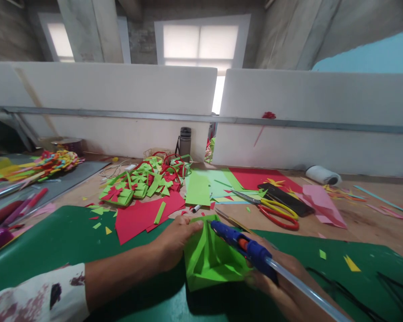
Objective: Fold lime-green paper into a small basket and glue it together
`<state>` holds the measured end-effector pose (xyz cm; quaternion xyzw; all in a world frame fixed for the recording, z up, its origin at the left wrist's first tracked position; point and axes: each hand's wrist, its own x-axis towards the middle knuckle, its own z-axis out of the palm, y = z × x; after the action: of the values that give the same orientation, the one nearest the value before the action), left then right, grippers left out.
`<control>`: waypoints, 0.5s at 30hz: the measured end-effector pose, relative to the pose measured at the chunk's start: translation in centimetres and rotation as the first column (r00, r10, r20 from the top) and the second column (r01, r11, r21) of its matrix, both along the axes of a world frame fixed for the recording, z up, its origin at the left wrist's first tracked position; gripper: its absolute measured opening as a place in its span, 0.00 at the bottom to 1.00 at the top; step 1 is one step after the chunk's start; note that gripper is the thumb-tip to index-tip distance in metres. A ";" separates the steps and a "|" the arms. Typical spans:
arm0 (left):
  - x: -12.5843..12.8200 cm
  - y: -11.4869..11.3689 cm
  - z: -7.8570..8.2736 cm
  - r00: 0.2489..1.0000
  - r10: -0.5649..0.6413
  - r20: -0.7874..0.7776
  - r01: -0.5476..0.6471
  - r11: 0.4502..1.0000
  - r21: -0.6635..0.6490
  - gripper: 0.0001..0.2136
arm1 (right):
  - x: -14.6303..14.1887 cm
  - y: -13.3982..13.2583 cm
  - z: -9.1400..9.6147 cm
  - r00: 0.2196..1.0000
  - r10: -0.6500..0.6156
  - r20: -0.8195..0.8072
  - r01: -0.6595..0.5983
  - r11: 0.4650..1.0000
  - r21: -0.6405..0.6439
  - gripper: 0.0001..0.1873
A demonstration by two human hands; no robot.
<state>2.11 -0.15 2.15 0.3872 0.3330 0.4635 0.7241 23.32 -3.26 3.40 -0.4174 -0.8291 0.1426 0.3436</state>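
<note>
My left hand (176, 237) grips the left edge of a folded green paper box (210, 261) that rests on the green cutting mat (63, 237). My right hand (282, 277) is wrapped round a blue glue gun (246, 248) with a clear glue stick (305, 290) sticking out of its back. The gun's nozzle points at the box's upper rim, close to my left fingers.
A red paper sheet (141, 214) and a pile of green and red paper baskets (144, 179) lie beyond the mat. Scissors with red and yellow handles (275, 210), a black phone (287, 199), pink paper (322, 203), a grey bottle (185, 141) and white partitions stand further back.
</note>
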 end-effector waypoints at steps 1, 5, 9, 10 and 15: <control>0.0 0.0 0.0 1.000 0.000 0.002 0.000 1.000 0.003 0.13 | -0.1 -0.1 0.1 1.000 -0.004 -0.001 0.004 1.000 -0.011 0.21; 0.0 0.0 0.0 1.000 -0.008 0.028 0.007 0.999 0.039 0.14 | -0.1 -0.2 0.3 0.999 -0.027 0.025 0.028 0.998 -0.063 0.21; 0.0 0.1 -0.4 1.000 -0.007 0.007 0.007 0.999 0.032 0.14 | 0.0 -0.2 0.0 0.999 -0.043 0.026 0.045 0.997 -0.070 0.22; 0.0 0.1 -0.5 1.000 0.000 0.001 0.000 0.999 0.034 0.14 | 0.0 -0.2 0.0 0.999 -0.045 0.018 0.046 0.996 -0.073 0.22; 0.1 0.0 -0.6 1.000 0.005 -0.018 -0.004 0.999 0.049 0.13 | -0.1 -0.4 0.3 0.997 -0.078 0.003 0.078 0.995 -0.058 0.22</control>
<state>2.18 -0.13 1.60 0.4081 0.3289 0.4696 0.7104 23.21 -3.64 3.68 -0.4596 -0.8076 0.1531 0.3363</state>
